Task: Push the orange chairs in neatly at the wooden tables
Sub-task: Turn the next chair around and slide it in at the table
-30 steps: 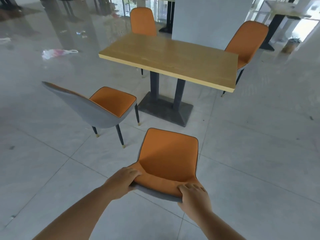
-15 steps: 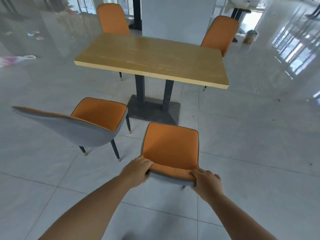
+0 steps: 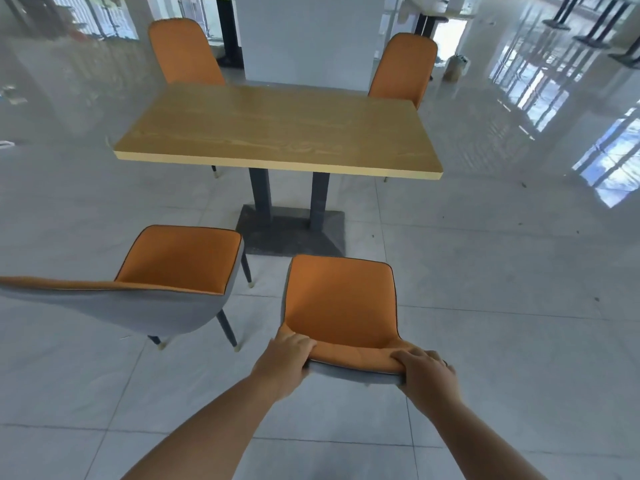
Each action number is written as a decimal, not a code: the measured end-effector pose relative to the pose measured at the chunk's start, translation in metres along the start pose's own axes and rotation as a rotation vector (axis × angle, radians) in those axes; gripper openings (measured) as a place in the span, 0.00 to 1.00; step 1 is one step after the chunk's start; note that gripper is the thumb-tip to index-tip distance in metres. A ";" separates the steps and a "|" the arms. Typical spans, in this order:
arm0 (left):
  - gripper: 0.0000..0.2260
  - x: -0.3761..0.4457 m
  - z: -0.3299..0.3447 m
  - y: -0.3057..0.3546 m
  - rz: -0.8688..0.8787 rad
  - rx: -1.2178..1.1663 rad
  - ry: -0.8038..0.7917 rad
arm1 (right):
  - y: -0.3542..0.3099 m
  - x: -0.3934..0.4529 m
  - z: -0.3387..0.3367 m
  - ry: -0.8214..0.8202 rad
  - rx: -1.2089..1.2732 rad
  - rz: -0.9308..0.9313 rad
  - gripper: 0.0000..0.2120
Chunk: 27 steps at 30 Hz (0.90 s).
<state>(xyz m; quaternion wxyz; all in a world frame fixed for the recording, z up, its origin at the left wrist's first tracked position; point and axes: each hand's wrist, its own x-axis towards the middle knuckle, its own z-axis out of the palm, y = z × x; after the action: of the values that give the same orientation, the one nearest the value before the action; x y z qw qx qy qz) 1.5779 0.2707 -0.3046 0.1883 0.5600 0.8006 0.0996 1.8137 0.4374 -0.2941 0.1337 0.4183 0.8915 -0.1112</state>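
An orange chair (image 3: 341, 299) with a grey back stands on the tiles in front of the wooden table (image 3: 277, 129), its seat facing the table and short of the table's near edge. My left hand (image 3: 285, 358) grips the left end of its backrest top, and my right hand (image 3: 426, 374) grips the right end. A second orange chair (image 3: 180, 258) stands to the left, turned at an angle, away from the table. Two more orange chairs (image 3: 183, 51) (image 3: 403, 69) stand pushed in on the far side.
The table rests on a dark twin-post pedestal base (image 3: 291, 233). A white pillar (image 3: 308, 39) rises behind the table. More table bases (image 3: 588, 29) stand at the far right, and a small bin (image 3: 455, 67) is on the glossy tiled floor.
The chair in my hands has moved forward towards the table and squared up to it. My view has shifted left to right, so the table now lies straight ahead.
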 end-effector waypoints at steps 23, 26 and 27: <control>0.18 0.161 -0.039 -0.015 -0.055 -0.049 0.014 | 0.029 0.165 -0.067 0.014 0.017 -0.042 0.14; 0.18 0.164 -0.041 -0.014 -0.064 -0.047 -0.008 | 0.029 0.169 -0.067 0.021 -0.003 -0.048 0.13; 0.18 0.163 -0.041 -0.014 -0.064 -0.048 -0.015 | 0.028 0.168 -0.066 0.020 -0.003 -0.047 0.12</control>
<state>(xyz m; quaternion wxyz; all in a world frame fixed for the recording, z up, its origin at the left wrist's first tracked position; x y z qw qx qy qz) 1.5000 0.4198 -0.3031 0.2110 0.5301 0.8141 0.1085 1.7231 0.5959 -0.2900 0.1226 0.3983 0.9025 -0.1089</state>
